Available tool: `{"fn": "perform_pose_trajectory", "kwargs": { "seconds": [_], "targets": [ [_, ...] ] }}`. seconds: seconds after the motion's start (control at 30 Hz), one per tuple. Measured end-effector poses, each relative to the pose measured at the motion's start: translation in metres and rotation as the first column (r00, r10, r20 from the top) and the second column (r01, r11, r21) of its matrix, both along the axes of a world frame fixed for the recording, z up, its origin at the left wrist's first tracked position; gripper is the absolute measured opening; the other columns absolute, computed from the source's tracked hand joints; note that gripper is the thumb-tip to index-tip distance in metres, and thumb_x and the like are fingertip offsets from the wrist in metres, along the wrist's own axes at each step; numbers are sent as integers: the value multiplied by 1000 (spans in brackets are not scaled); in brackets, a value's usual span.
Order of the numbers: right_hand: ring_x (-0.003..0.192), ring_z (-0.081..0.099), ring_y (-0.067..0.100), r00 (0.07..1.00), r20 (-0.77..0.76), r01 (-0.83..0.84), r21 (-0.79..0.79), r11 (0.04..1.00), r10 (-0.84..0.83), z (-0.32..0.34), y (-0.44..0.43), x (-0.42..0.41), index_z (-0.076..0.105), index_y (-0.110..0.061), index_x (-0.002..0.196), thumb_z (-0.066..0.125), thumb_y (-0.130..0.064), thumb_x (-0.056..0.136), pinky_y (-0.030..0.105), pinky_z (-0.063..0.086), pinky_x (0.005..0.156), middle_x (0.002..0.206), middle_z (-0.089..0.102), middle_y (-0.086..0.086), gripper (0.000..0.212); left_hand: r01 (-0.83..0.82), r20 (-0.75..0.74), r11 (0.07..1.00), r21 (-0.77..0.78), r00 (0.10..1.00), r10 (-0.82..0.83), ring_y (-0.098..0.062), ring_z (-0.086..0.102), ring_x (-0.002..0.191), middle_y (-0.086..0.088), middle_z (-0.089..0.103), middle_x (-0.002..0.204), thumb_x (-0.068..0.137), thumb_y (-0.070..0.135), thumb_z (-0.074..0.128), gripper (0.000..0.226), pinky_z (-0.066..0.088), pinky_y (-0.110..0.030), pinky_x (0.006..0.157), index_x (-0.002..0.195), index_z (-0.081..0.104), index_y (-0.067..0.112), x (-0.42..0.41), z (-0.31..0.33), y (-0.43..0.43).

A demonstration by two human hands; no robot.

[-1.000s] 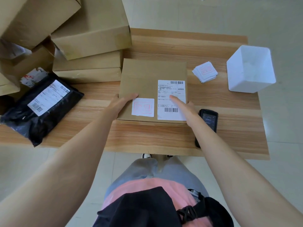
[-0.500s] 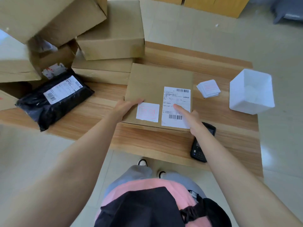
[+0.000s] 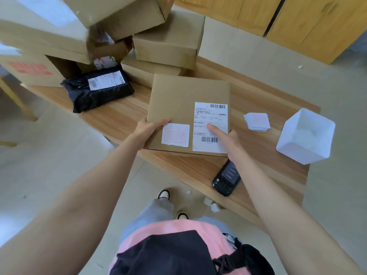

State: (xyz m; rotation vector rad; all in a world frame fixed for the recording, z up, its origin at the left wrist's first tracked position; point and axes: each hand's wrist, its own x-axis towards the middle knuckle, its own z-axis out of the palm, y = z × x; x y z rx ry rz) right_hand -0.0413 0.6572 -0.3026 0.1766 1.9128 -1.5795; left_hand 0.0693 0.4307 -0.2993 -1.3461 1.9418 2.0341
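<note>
A flat cardboard box [image 3: 178, 100] sits at the near edge of the wooden table [image 3: 119, 116], its near left corner over the edge. It carries a white shipping label [image 3: 210, 120] with barcodes and a smaller red-printed sticker [image 3: 175, 134]. My left hand [image 3: 147, 130] grips the box's near left corner, thumb on top. My right hand [image 3: 230, 139] holds the near right corner, its thumb lying across the shipping label. The fingers of both hands are hidden under the box.
A black handheld scanner [image 3: 226, 179] lies by my right forearm. A stack of red-printed stickers [image 3: 257, 122] and a white bin [image 3: 305, 135] stand to the right. A black labelled mailer bag [image 3: 99, 88] and piled cardboard boxes [image 3: 168, 40] fill the left and back.
The box has come toward me, to the table's near edge, with both hands staying at its near corners. My view has swung up and to the right.
</note>
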Motion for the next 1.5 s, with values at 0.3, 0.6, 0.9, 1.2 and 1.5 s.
{"fn": "perform_pose_trajectory", "kwargs": {
  "seconds": [0.3, 0.6, 0.9, 1.2, 1.5],
  "targets": [
    [91, 70, 12, 941, -23, -339, -50, 939, 338, 4, -58, 37, 64, -18, 113, 85, -40, 67, 27, 56, 77, 106, 72, -2, 55, -290, -40, 957, -5, 956, 289, -19, 68, 94, 0, 69, 108, 61, 51, 83, 69, 55, -32, 73, 118, 57, 21, 110, 14, -9],
    [76, 64, 2, 805, -59, -593, -102, 798, 591, 25, -155, 101, 59, -28, 82, 81, -30, 75, 20, 51, 67, 83, 67, -13, 23, -595, -57, 803, -9, 802, 594, -13, 68, 84, 0, 69, 105, 76, 38, 77, 55, 53, -25, 60, 122, 54, 17, 213, 29, -42],
    [77, 66, 3, 671, -88, -741, -129, 659, 737, 34, -267, 176, 58, -27, 88, 81, -24, 75, 15, 52, 61, 88, 67, -10, 27, -768, -80, 641, 14, 638, 766, -19, 67, 95, -3, 67, 112, 68, 43, 82, 73, 55, -32, 73, 128, 50, 17, 307, 27, -104],
    [90, 66, 9, 564, -107, -824, -122, 553, 819, 37, -394, 258, 61, -24, 99, 81, -28, 76, 21, 53, 74, 100, 68, -5, 31, -809, -113, 587, 30, 580, 806, -20, 70, 95, -2, 70, 111, 44, 56, 85, 95, 58, -37, 80, 125, 54, 18, 401, 32, -204],
    [89, 66, 10, 499, -113, -867, -85, 492, 859, 39, -500, 317, 58, -27, 90, 80, -29, 76, 21, 54, 74, 90, 66, -10, 26, -863, -111, 505, 24, 500, 859, -18, 68, 95, -2, 68, 111, 65, 46, 83, 75, 55, -30, 69, 126, 52, 16, 461, 32, -290]
  ]
}}
